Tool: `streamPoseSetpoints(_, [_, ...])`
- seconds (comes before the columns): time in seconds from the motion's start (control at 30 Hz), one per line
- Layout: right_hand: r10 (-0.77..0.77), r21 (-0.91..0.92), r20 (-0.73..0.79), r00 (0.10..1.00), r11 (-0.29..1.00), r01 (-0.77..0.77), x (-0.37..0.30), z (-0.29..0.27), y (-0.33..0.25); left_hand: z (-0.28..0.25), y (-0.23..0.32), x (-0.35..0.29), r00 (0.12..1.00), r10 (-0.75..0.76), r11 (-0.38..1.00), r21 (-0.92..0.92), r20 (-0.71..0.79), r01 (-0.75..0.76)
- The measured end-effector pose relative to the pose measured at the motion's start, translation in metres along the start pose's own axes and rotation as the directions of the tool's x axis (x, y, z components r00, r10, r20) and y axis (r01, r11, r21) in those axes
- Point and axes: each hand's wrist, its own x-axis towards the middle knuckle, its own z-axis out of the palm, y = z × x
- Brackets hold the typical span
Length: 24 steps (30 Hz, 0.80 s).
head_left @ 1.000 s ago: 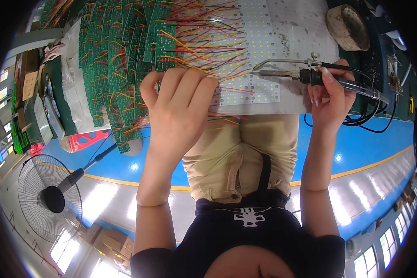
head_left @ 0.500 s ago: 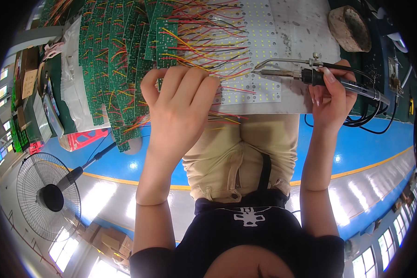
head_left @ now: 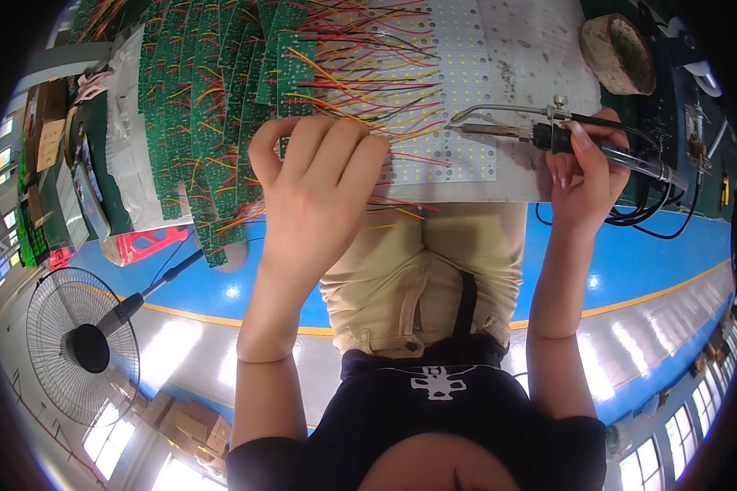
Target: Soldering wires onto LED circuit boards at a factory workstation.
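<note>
My right hand (head_left: 585,168) grips a soldering iron (head_left: 577,143) with a thin, bent metal tube (head_left: 499,107) clamped along its top. The iron's tip (head_left: 465,128) points left, just above a white board (head_left: 467,155) dotted with rows of small yellowish LEDs. My left hand (head_left: 315,176) is closed, back upward, over the ends of the green circuit boards (head_left: 295,61). Red, yellow and black wires (head_left: 418,131) come out from beneath its curled fingers toward the iron's tip. Its fingertips are hidden, and so is how many wires they pinch.
Overlapping green circuit boards (head_left: 164,123) with wires cover the left of the worktable. A rough brown bowl (head_left: 618,53) stands at the far right, near black cables (head_left: 630,217). A standing fan (head_left: 86,348) is at the left, beside a red stool (head_left: 147,244).
Both hands, the soldering iron and the wires hold almost the same places. The whole view has shifted only slightly.
</note>
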Motion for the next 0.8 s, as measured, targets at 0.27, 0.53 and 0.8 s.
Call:
streamPoseSetpoints(0.27, [-0.081, 0.228, 0.026, 0.996, 0.971, 0.073, 0.005, -0.004, 0.001, -0.001, 0.0, 0.001, 1.0, 0.0, 1.0, 0.001, 0.001, 0.0])
streamPoseSetpoints(0.53, [-0.044, 0.225, 0.036, 0.998, 0.974, 0.035, 0.004, -0.001, -0.002, 0.001, -0.009, -0.007, 0.991, 0.023, 0.995, -0.092, -0.129, -0.035])
streamPoseSetpoints(0.8, [-0.096, 0.227, 0.056, 0.994, 0.97, 0.081, 0.005, -0.005, 0.002, -0.001, -0.008, -0.006, 0.986, 0.085, 0.995, -0.042, -0.144, -0.092])
